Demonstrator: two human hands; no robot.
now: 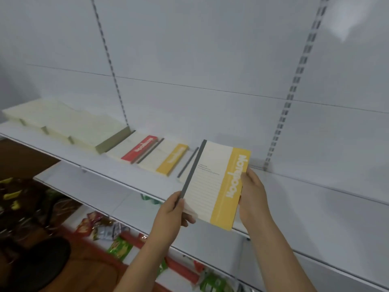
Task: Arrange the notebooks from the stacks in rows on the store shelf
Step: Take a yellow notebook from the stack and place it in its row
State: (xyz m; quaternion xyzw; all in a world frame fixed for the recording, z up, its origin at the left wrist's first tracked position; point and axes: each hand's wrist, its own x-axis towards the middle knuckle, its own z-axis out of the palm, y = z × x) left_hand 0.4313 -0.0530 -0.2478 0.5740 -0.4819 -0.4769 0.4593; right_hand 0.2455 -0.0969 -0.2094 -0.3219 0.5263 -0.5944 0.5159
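Both hands grip a yellow notebook (pixel 219 186) above the shelf (pixel 294 199) edge: left hand (pixel 172 209) pinching its grey spine, right hand (pixel 251 192) clasping the yellow edge; stacks (pixel 63 125) lie far left.

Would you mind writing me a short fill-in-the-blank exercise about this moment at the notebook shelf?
1. Both the left hand and the right hand grip one notebook, whose cover band is ____ in colour.
2. The spine of the held notebook is ____ in colour.
3. On the shelf, the flat notebook beside the cream stacks has a ____ band.
4. The next flat notebook to its right has a ____ band.

Missing words: yellow; grey; red; yellow
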